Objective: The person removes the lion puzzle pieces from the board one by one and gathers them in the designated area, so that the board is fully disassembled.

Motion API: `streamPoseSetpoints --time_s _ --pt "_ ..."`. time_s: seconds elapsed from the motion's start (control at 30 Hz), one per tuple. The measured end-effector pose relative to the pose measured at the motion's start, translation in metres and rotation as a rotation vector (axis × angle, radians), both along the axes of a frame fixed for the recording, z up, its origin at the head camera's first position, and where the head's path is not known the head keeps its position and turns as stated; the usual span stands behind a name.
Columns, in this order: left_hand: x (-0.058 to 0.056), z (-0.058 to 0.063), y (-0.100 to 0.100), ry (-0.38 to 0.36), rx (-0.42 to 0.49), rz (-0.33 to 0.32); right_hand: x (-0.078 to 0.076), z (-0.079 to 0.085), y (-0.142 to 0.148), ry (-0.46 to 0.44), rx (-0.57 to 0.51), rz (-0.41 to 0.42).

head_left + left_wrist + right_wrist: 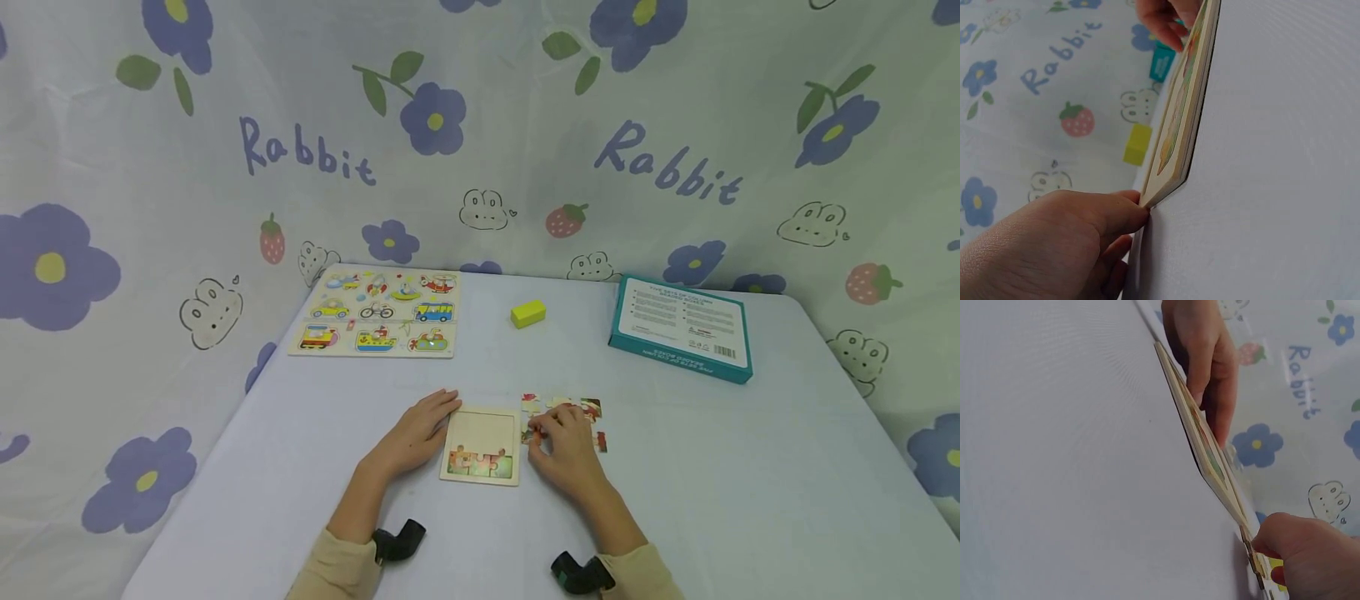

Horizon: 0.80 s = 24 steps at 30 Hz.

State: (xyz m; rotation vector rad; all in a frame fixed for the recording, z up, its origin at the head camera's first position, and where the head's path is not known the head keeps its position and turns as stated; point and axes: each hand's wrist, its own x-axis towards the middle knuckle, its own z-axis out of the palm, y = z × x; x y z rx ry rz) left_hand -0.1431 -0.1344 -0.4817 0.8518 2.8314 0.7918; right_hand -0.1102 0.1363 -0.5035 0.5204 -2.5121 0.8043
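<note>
A square wooden puzzle tray (480, 483) lies on the table, its lower part filled with a row of joined jigsaw pieces (480, 465). My left hand (416, 432) rests against the tray's left edge, fingers extended, and in the left wrist view its thumb (1129, 215) touches the tray's corner. Just right of the tray, my right hand (570, 454) is over a group of loose jigsaw pieces (591, 408) and pinches a small puzzle piece between thumb and fingertips. That hand covers some of the group. In the right wrist view, its fingertips are right at the pieces (1254, 559).
A wooden picture board (375, 317) with vehicles lies at the back left. A yellow block (528, 314) sits at the back middle, and a teal box (681, 329) lies at the back right. Behind the table hangs a flower-printed cloth (480, 167).
</note>
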Motion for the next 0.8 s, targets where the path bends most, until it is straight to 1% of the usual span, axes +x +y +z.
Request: streamPoseSetpoints --time_s 0.17,0.27,0.33,0.5,0.63,0.8 --pt "0.001 0.001 0.000 -0.017 0.004 0.003 0.000 0.000 -0.001 0.039 -0.040 0.051" --pt "0.002 0.002 0.000 -0.025 0.007 0.005 0.001 0.000 -0.002 0.044 -0.060 0.097" --pt "0.002 0.002 0.000 -0.026 0.008 0.006 0.003 0.002 -0.003 0.031 -0.065 0.123" --pt "0.003 0.002 0.000 -0.027 0.011 0.010 0.006 0.004 -0.004 0.009 -0.033 0.174" --pt "0.004 0.003 0.000 -0.035 0.020 0.013 0.009 0.006 -0.005 0.020 -0.012 0.213" --pt "0.003 0.004 0.000 -0.040 0.021 0.024 0.013 0.008 -0.007 -0.015 0.021 0.221"
